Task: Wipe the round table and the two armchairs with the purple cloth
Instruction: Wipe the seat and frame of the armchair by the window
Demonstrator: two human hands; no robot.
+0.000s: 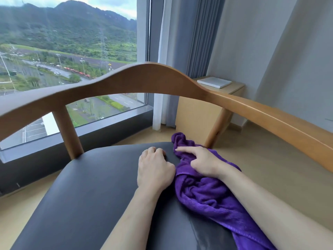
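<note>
An armchair with a curved wooden back rail (144, 78) and a black padded seat (86, 186) fills the view. The purple cloth (207, 193) lies bunched along the right side of the seat. My right hand (201, 164) lies on the cloth, its index finger stretched out over it and its other fingers curled into the fabric. My left hand (155, 170) rests on the bare seat just left of the cloth, fingers bent down against the padding, with nothing visibly held. A damp streak (196, 231) shows on the seat near the bottom. The round table is out of view.
A large window (68, 51) stands behind the chair, with grey and white curtains (180, 42) at its right. A low wooden cabinet (196, 112) with a white book (214, 82) stands in the corner by the wall. Wooden floor (261, 168) lies to the right.
</note>
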